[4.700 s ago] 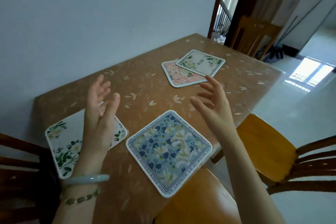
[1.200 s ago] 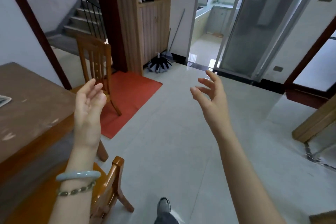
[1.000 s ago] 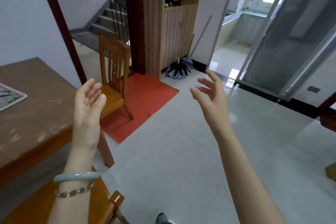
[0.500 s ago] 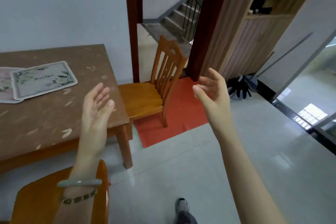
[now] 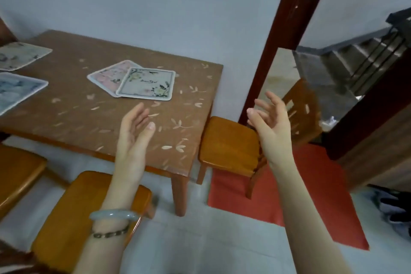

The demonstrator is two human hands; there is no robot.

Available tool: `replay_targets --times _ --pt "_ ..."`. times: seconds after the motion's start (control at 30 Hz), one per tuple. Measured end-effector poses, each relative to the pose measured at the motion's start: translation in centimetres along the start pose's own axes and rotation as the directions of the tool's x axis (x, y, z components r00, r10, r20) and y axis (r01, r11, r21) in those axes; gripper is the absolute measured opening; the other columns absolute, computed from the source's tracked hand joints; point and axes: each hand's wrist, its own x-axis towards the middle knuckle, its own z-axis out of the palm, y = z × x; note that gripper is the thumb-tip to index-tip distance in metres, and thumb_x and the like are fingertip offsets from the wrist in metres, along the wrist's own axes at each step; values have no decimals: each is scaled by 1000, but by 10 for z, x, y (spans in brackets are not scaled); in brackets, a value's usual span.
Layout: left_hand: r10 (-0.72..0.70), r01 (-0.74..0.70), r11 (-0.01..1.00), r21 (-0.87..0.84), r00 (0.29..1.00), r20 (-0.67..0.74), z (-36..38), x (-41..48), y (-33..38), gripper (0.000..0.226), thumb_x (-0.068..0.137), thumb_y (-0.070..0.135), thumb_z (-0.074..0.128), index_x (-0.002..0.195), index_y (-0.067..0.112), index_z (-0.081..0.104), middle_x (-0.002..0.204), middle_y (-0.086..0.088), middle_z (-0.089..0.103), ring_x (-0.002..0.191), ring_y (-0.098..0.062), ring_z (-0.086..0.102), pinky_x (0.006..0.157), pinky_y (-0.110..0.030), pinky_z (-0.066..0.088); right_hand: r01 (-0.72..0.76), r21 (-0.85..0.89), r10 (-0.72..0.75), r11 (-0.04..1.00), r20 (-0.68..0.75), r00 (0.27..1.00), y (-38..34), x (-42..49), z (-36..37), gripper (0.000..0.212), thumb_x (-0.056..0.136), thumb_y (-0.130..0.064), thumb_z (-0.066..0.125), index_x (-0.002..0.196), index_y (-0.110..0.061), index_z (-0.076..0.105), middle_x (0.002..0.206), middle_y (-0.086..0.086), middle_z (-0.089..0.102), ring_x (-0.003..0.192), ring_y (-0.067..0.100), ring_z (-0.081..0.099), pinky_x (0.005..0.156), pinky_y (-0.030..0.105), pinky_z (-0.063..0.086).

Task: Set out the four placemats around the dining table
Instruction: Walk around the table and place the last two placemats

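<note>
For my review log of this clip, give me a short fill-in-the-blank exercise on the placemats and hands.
1. The green-leaf placemat lies partly on top of the ____ placemat.
2. The left hand and right hand are both ____ and hold nothing.
3. The number of placemats visible on the table is ____.

Missing words: pink; open; four

Dining table (image 5: 84, 118): brown top patterned with pale leaves, orange wooden edge and legs.
Grey-green placemat (image 5: 146, 83): floral corners, white border, lying flat near the table's right end, overlapping the pink one.
Pink placemat (image 5: 109, 77): flat, turned at an angle, partly under the grey-green mat.
Blue placemat (image 5: 15, 90): floral, flat at the left, cut off by the picture edge.
Pale placemat (image 5: 20, 55): flat at the far left, near the wall, just beyond the blue one.
</note>
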Motion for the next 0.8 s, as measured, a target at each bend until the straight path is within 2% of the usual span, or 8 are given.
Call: replay_targets --times 0.1,0.17,0.27,0.37,0.47,0.6,0.73,0.8 --pt "-22 27 999 43 995 -96 -2 7 -2 49 91 27 54 139 20 45 135 8 53 121 5 51 96 -13 43 -3 40 -1 999 106 994 11 29 19 53 90 -22 65 138 -25 41 129 2 54 112 15 60 99 43 50" --pt "-26 38 996 79 989 -148 -3 14 -4 45 95 23 54 139 22 44 136 7 53 121 4 51 95 -12 43 -4 71 -7 998 163 987 18 47 34 58 90 -23 65 142 -20 40 128 -1 55 110 9 60 97 35 52" --pt "-18 43 993 112 977 -213 -4 29 -11 43 97 23 52 140 25 44 137 8 52 123 2 50 100 -23 42 -10 111 -16 994 234 972 29 76 58 58 90 -24 65 142 -24 40 123 -11 55 106 1 60 87 20 53" --pt "-5 42 990 136 964 -266 -6 50 -20 45 96 30 52 139 27 44 137 9 52 124 3 49 102 -25 40 2 128 -38 992 278 960 38 106 86 58 89 -25 66 142 -23 41 121 -12 55 100 -4 60 77 9 49" --pt "7 43 988 145 945 -327 -12 79 -34 44 96 30 53 139 29 44 137 11 52 123 3 49 104 -28 41 26 130 -66 991 313 947 46 137 113 58 90 -24 65 142 -22 41 127 -4 55 105 3 60 79 11 50" --pt "-11 61 990 126 931 -364 -16 125 -50 45 92 32 54 136 29 45 136 9 52 123 2 50 106 -33 41 31 118 -69 993 333 941 52 185 146 55 89 -25 66 139 -27 42 128 -5 55 108 7 60 92 24 51" --pt "-35 91 986 138 932 -361 -16 168 -64 45 94 27 56 137 26 45 136 7 53 124 0 49 109 -36 39 18 119 -56 993 323 945 60 225 173 56 89 -28 66 140 -27 43 124 -11 57 105 1 61 83 17 51" --pt "-42 99 985 142 931 -362 -16 184 -71 45 95 25 55 138 25 44 138 7 52 125 0 49 108 -35 38 -4 116 -35 993 337 941 66 239 184 56 89 -25 66 140 -25 43 123 -12 57 107 5 61 86 23 52"
